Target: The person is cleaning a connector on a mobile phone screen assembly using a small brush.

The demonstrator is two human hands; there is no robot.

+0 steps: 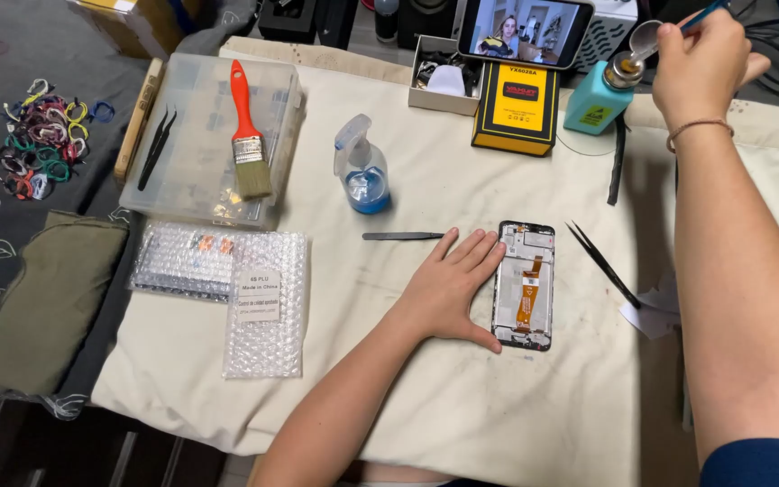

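- Cream cloth [516, 406] covers my worktable.
- My left hand [451, 290] lies flat, fingers spread, against the opened phone [525, 285].
- My right hand [701, 61] pinches a thin blue tool [703, 15] over the teal pump bottle [601, 97].

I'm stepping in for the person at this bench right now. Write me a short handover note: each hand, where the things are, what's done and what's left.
Left hand: flat on the cloth, fingers against the left edge of the opened phone, steadying it.
Right hand: raised at the far right, holding a thin blue-handled tool over the pump top of the teal bottle.
Nearby: black tweezers right of the phone, another pair of tweezers to its left, spray bottle behind.
Done: the phone's back is off, with the orange flex cable exposed.
Left: the phone is still open; the tool has not yet reached it.
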